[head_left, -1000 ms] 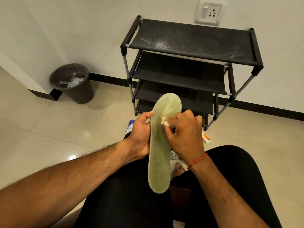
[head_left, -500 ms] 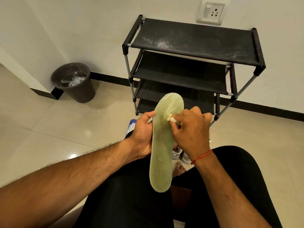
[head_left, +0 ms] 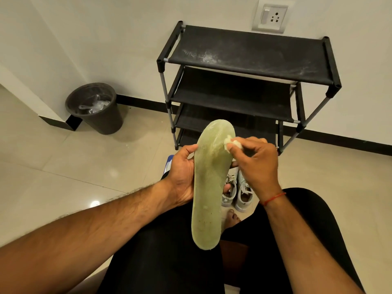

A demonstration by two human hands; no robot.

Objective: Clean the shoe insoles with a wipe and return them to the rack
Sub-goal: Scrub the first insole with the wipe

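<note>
Fingertips [head_left: 234, 149] of the right hand [head_left: 256, 164] pinched a small wadded white wipe [head_left: 233, 143] against the right edge of a pale green insole [head_left: 209, 187], near its toe end; the hand's other fingers curled loosely above it. The left hand [head_left: 183, 172] gripped the insole at mid-length, its thumb [head_left: 189, 148] hooked over the left edge and its fingers wrapped behind, one tip showing past the right edge. The insole stood nearly upright between the two hands, toe end away from the person and heel end down over the lap, its textured face toward the camera and pale specks near the heel. A red thread [head_left: 274, 198] circled the right wrist. The person sat in black trousers [head_left: 169, 262], a bare foot [head_left: 232, 219] on the floor just right of the insole's heel. Beyond the foot, a pair of pale grey laced shoes [head_left: 237, 192] sat side by side on glossy beige tiles [head_left: 63, 170], partly hidden by the insole and the right hand. A blue-and-white item [head_left: 168, 164] showed beside the left hand; what it was could not be told. Further out, a black four-tier rack [head_left: 250, 58] stood against the white wall [head_left: 106, 39], its top shelf streaked with white dust. A dark bin [head_left: 99, 119] holding clear plastic stood well to the rack's left, by a wall corner. A white socket [head_left: 271, 16] sat on the wall above the rack.
</note>
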